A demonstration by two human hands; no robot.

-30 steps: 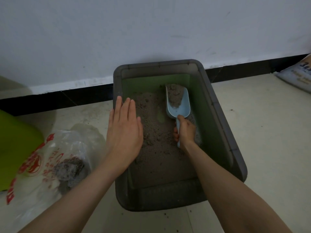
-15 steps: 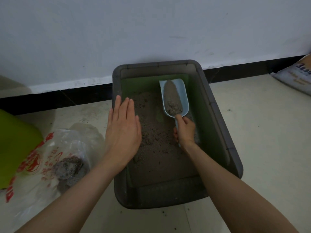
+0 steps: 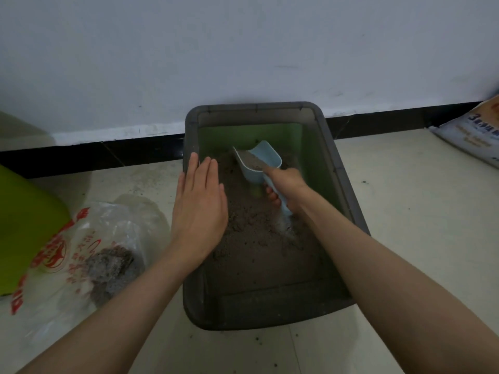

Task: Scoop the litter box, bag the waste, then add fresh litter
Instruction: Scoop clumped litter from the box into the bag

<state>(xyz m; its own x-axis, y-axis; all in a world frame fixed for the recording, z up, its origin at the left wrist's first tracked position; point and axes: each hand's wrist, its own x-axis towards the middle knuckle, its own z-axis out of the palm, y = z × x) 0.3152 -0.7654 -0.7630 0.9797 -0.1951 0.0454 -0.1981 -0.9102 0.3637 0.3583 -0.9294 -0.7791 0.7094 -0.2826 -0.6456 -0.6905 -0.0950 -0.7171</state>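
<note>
Head view: dark grey rectangular plastic litter box [image 3: 340, 184] sits on the tiled floor, far rim at the wall. Right hand [image 3: 287, 186] grips the pale blue plastic scoop [image 3: 259, 164], tilted above brown litter [image 3: 259, 247] and part-filled. Left hand [image 3: 199, 203], fingers straight, lies flat over the left rim, holding nothing. Clear red-printed plastic bag [image 3: 81, 255] of waste lies left; white printed sack [image 3: 475, 136] is cut off right.

Green bin [image 3: 24, 228] at left; black skirting [image 3: 108, 155] under wall [image 3: 243, 49].
</note>
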